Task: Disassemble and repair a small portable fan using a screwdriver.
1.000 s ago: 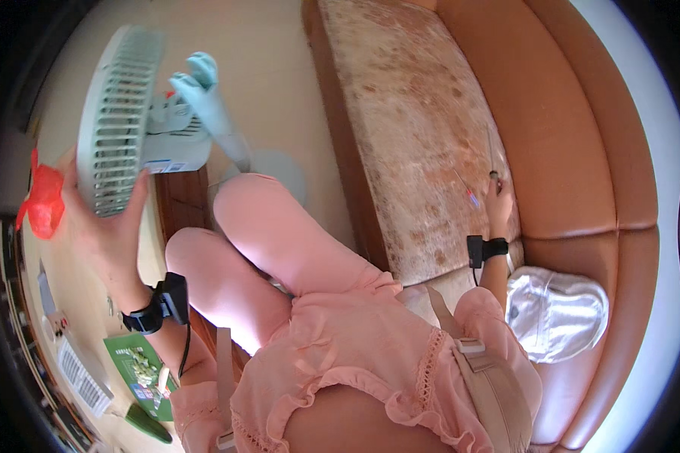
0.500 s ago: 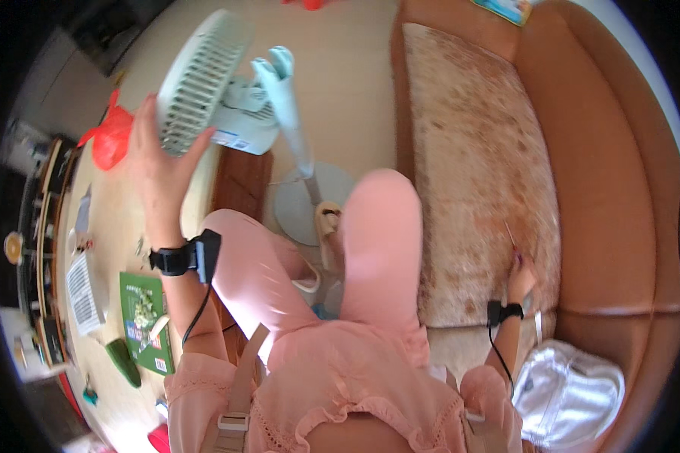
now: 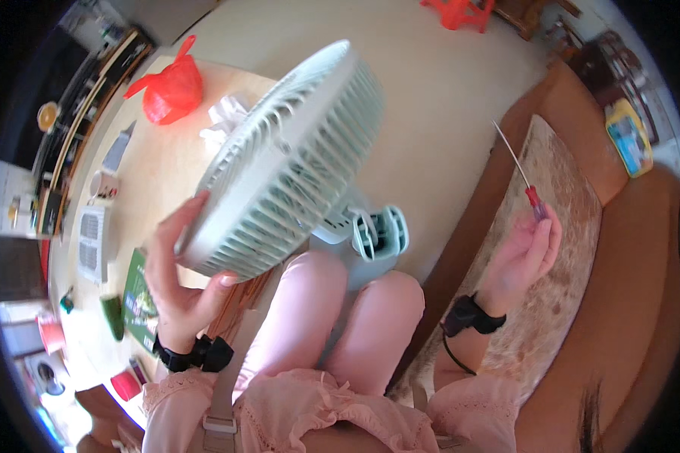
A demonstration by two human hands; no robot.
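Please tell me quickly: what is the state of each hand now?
Left hand: closed, holding the pale green fan by its rim.
Right hand: closed, holding the red-handled screwdriver.

Our ruffled pink blouse [image 3: 317, 400], pink trousers [image 3: 298, 313], beige buckled strap [image 3: 226, 392], black wristbands [image 3: 472, 315] at four and eight o'clock

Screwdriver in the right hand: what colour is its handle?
The screwdriver handle is red, purplish toward the gripped end; best seen in the head view.
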